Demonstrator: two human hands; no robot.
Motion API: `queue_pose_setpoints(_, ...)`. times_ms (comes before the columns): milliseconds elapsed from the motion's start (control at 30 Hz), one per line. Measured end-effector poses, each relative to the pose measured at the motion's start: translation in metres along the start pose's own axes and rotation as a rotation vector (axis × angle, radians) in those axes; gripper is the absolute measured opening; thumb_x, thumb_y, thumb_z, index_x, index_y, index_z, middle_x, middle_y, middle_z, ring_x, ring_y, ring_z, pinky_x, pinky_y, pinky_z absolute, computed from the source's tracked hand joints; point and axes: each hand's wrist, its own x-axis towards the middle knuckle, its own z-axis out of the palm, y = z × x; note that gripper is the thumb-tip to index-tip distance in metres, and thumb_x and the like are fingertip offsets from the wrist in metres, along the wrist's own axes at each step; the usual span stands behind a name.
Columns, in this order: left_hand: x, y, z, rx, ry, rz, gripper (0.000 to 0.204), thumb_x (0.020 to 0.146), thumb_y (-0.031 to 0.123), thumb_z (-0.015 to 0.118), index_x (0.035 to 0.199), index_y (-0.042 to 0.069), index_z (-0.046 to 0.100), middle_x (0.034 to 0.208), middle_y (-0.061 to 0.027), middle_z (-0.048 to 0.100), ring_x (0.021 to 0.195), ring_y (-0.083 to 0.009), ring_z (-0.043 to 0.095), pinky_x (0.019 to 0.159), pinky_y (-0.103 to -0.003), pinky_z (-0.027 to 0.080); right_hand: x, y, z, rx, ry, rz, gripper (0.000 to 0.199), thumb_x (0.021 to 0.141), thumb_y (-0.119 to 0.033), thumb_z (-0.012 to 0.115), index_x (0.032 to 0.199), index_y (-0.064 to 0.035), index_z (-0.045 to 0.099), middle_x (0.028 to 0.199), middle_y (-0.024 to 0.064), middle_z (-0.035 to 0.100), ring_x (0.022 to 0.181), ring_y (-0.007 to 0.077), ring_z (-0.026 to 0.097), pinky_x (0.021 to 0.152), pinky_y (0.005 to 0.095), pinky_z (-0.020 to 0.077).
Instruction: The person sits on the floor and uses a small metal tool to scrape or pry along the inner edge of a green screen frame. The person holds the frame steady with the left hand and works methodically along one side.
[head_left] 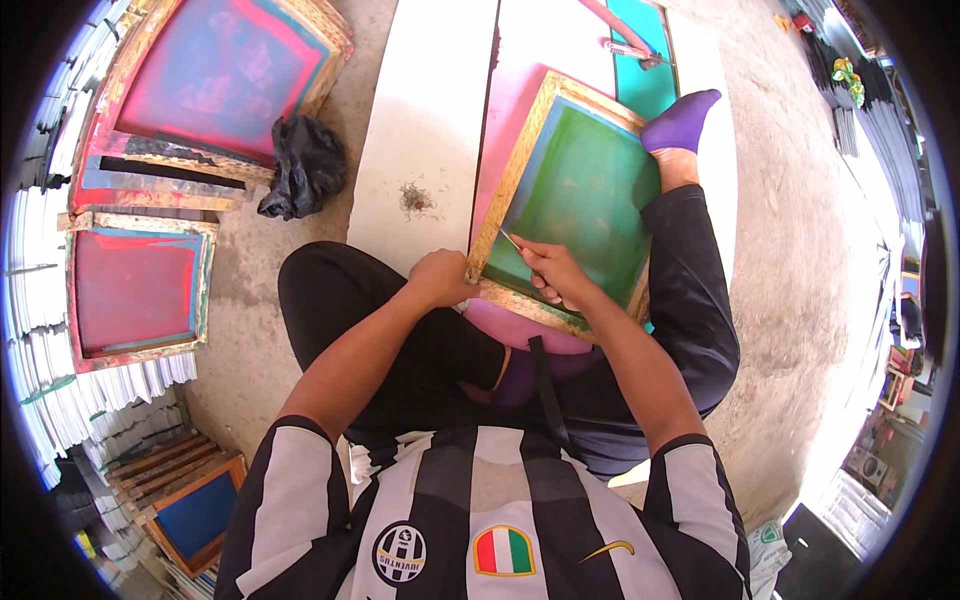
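A screen-printing frame (pixel 522 130) with wooden sides and green mesh lies tilted before me, on a table and against my right leg. My left hand (pixel 442 280) is closed around its near left corner. In my right hand (pixel 556 273) is a thin metal tool (pixel 511 239), its fingers wrapped around the handle. The tool's tip is at the inner edge of the left wooden side, where wood meets mesh. The handle is mostly hidden by my fingers, so its exact kind does not show. My right foot (pixel 677 125), in a purple sock, rests beside the frame's far right corner.
A small pile of thin dark bits (pixel 415 200) lies on the white board. Farther off, a long-handled tool (pixel 650 60) rests over a teal panel (pixel 645 95). At left stand other screen frames (pixel 140 290), a black plastic bag (pixel 302 168) and stacked white sheets (pixel 35 420).
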Motion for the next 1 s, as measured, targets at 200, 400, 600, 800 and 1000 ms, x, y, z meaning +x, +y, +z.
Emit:
queue_pose_setpoints(200, 0.001, 0.0, -0.002, -0.01, 0.002, 0.028, 0.058, 0.075, 0.053, 0.085, 0.079, -0.005, 0.074, 0.081, -0.0266, 0.071, 0.083, -0.043, 0.072, 0.077, -0.051, 0.057, 0.01, 0.011, -0.008, -0.111, 0.107, -0.244, 0.04, 0.111, -0.03, 0.051, 0.15, -0.0229, 0.058, 0.079, 0.0038, 0.064, 0.056, 0.0156, 0.055, 0.051, 0.033, 0.0455)
queue_pose_setpoints(400, -0.002, 0.003, -0.004, -0.018, 0.004, -0.003, 0.053, 0.075, 0.048, 0.084, 0.082, -0.004, 0.075, 0.083, -0.0262, 0.072, 0.086, -0.0426, 0.073, 0.079, -0.05, 0.058, -0.008, 0.002, 0.013, -0.896, 0.437, -0.46, 0.039, 0.106, -0.032, 0.055, 0.145, -0.0285, 0.062, 0.105, 0.0181, 0.075, 0.093, 0.0407, 0.071, 0.084, 0.0504, 0.0545)
queue_pose_setpoints(600, -0.001, 0.005, -0.006, -0.034, -0.013, 0.003, 0.051, 0.076, 0.046, 0.084, 0.084, -0.003, 0.075, 0.085, -0.0259, 0.073, 0.087, -0.0423, 0.073, 0.08, -0.05, 0.058, -0.01, -0.001, 0.018, -1.05, 0.47, -0.39, 0.04, 0.105, -0.031, 0.054, 0.144, -0.0308, 0.061, 0.097, 0.0183, 0.074, 0.091, 0.0417, 0.071, 0.08, 0.0533, 0.0545)
queue_pose_setpoints(800, -0.001, 0.005, -0.005, -0.014, -0.028, -0.006, 0.051, 0.077, 0.047, 0.084, 0.085, -0.002, 0.076, 0.086, -0.0251, 0.073, 0.088, -0.0421, 0.073, 0.08, -0.051, 0.058, -0.018, -0.016, 0.032, -1.162, 0.478, -0.281, 0.043, 0.105, -0.029, 0.053, 0.147, -0.0304, 0.058, 0.095, 0.0204, 0.074, 0.089, 0.0426, 0.071, 0.079, 0.0541, 0.0557)
queue_pose_setpoints(1000, -0.002, 0.011, -0.007, -0.01, -0.052, -0.024, 0.053, 0.078, 0.05, 0.084, 0.086, -0.002, 0.075, 0.086, -0.025, 0.073, 0.088, -0.0418, 0.073, 0.08, -0.051, 0.058, -0.001, -0.001, 0.036, -1.105, 0.428, -0.299, 0.046, 0.106, -0.03, 0.05, 0.152, -0.0303, 0.053, 0.095, 0.0202, 0.073, 0.086, 0.0416, 0.072, 0.077, 0.0559, 0.0562)
